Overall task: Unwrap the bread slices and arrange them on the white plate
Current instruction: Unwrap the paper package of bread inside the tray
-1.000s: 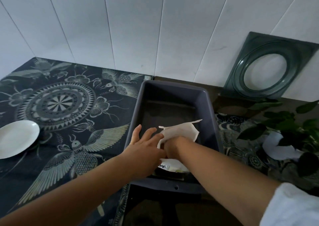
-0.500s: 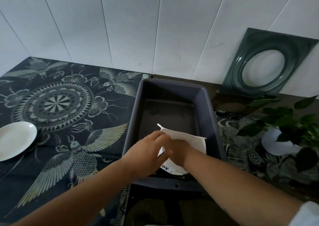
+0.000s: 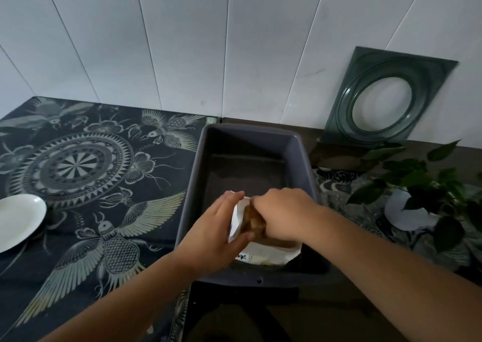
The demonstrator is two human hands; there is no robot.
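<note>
Brown bread slices stand partly out of a white paper wrapper at the near end of a dark grey tub. My right hand is closed around the slices from the right. My left hand grips the wrapper's raised flap on the left. The white plate lies empty on the patterned cloth at the far left, partly cut off by the frame edge.
The tub sits between a dark cloth printed with birds and a mandala and a potted green plant. A dark green square frame with a round hole leans on the white panelled wall.
The wrapper has been opened: it lay folded over under both hands, and now its flap is pulled up and brown bread shows. My right hand has closed around the slices.
</note>
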